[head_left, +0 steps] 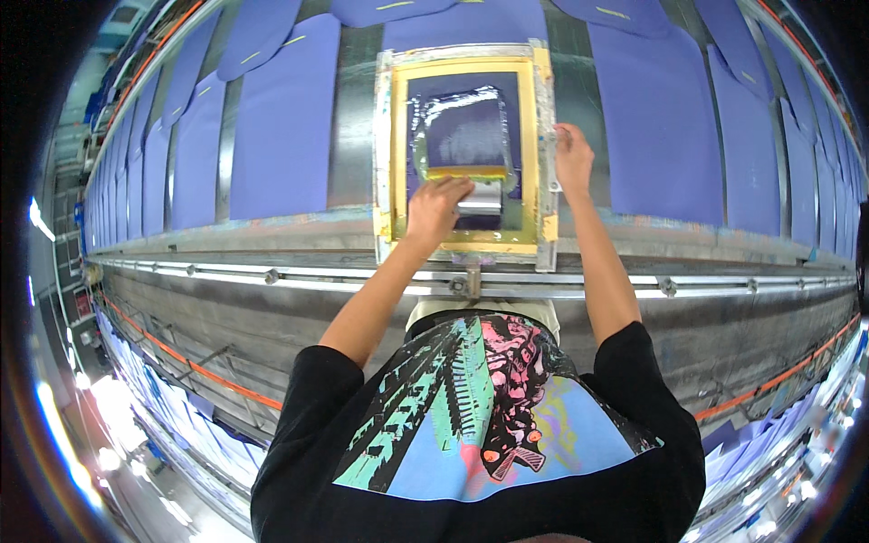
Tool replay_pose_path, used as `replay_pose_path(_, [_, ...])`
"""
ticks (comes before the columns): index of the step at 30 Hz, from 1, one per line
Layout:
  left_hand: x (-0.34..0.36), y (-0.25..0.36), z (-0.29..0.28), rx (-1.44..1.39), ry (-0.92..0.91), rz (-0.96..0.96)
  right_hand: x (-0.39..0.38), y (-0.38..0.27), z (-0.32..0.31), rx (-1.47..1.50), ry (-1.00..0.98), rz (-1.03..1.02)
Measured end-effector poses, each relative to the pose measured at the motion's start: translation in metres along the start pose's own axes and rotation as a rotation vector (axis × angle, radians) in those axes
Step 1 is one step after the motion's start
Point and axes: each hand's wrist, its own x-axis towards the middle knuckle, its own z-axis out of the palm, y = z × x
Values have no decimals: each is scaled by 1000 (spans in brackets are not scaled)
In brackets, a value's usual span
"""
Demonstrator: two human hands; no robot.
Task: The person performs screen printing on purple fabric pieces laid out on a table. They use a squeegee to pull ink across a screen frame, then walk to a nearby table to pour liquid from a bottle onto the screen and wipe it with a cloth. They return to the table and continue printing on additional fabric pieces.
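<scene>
- Squeegee (480, 194): it lies on the mesh inside the near half of the screen-printing frame, directly ahead of the person. Its long axis runs left to right, across the frame's length. The yellow blade edge (466, 172) points away from the person, and the silver metal body is on the near side.
- Nearest is the person's black T-shirt (507, 407), with a turquoise, pink and blue print on it.
- Just beyond it, a bolted metal rail (362, 284) runs left to right along the near edge of the table.
- The left hand (434, 210) is clamped on the left part of the squeegee, fingers over the body just behind the blade.
- The right hand (573, 161), well apart from the left, has its fingers bent against the outer edge of the frame's right side; whether it grips there I cannot tell.
- The screen-printing frame (543, 90) is upright to the view, its long axis running away from the person, with yellow tape lining its inner border.
- Beyond the blade, glossy clear paste (462, 101) outlines a rectangle on the mesh.
- Purple fabric panels (285, 127) lie on the grey table (354, 136) at both sides and past the frame's far end, some with pale yellow marks.
</scene>
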Motion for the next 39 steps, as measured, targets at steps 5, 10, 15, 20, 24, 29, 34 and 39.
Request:
replay_pose_path(5, [-22,13,-32,-59,101,-29,-6,-51,-8,15,86,-138])
replay_pose_path(10, [-54,-36,-87,-62,81,-104,-50,-134,46,141,14,-26])
replay_pose_path(15, [-120,-189,-158,-32,70,-148,-110,-209,206,167,-9,0])
replay_pose_path(20, [-162,-267,-183,20,65,-182,-144,-233,282,175,-1,55])
replay_pose_path(24, [-181,-283,-201,-38,56,-211,-150,-239,301,173,-57,115])
replay_pose_path(29, [-224,-284,-214,-59,-44,-148,-150,-237,312,132,-13,89])
replay_pose_path(34, [-200,-298,-203,139,-6,-27,-150,-237,314,76,-49,138])
replay_pose_path(39, [-62,-376,-227,17,-224,-389,-151,-246,322,106,-46,128])
